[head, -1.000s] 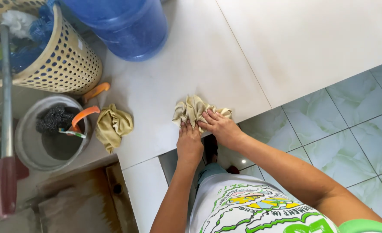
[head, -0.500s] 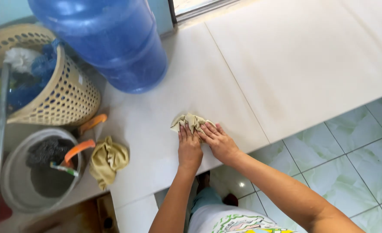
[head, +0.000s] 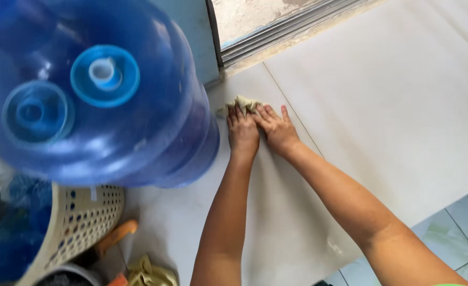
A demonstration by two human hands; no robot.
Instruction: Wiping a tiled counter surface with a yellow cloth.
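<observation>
A crumpled yellowish-green rag (head: 243,101) lies on the white tiled floor, close to a door's metal track. My left hand (head: 242,132) and my right hand (head: 276,130) press down on it side by side, fingers flat over the cloth, arms stretched far forward. Most of the rag is hidden under my fingers. Right beside my left hand stand big blue water bottles (head: 85,90).
A cream perforated basket (head: 78,228) holding blue fabric stands at lower left. Near it lie a second yellowish rag (head: 149,274) and an orange handle (head: 117,235). The door track (head: 292,32) runs along the top. Greenish patterned tiles (head: 466,228) start at lower right.
Both hands have pushed the rag forward across the white tiles, away from my body, up to the door track. My head has moved forward, so the blue bottles now fill the left.
</observation>
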